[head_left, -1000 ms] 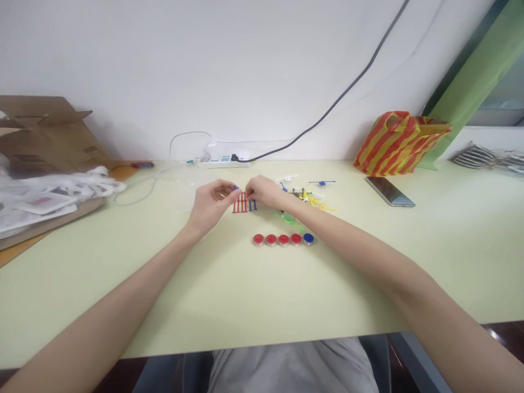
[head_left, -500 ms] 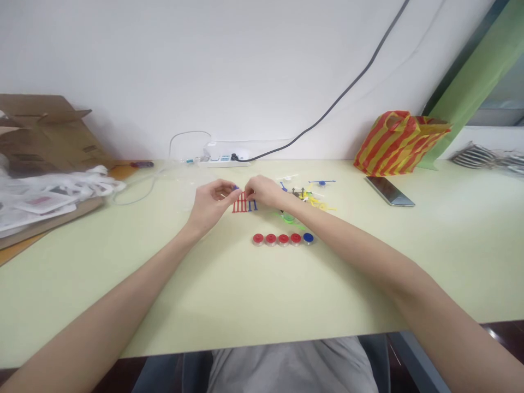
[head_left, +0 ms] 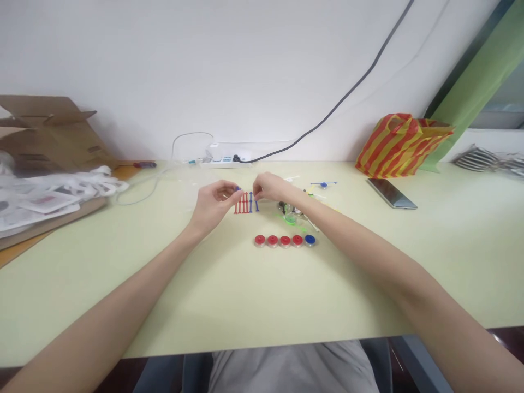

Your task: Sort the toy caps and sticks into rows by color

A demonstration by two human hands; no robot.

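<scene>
My left hand (head_left: 213, 203) pinches a small blue piece (head_left: 238, 188) between thumb and fingers, just left of a row of thin pieces. Several red sticks (head_left: 241, 203) lie side by side, with a blue stick (head_left: 251, 202) to their right. Bent over another blue stick (head_left: 257, 206), my right hand (head_left: 268, 186) has its fingertips together at the upper end. Partly under the right forearm is a loose pile with a green round piece (head_left: 291, 219). Nearer me, several red discs (head_left: 285, 240) and one blue disc (head_left: 310, 240) form a line.
A blue piece with a long rod (head_left: 323, 185) lies behind the pile. On the right are a phone (head_left: 392, 194) and a striped bag (head_left: 399, 146). A cardboard box (head_left: 53, 134) and white plastic bags (head_left: 61, 191) fill the left; a power strip (head_left: 225, 158) lies against the wall.
My right hand has moved slightly right, away from the red sticks, uncovering more of the blue sticks. The left hand keeps its pinch. The whole view has shifted slightly.
</scene>
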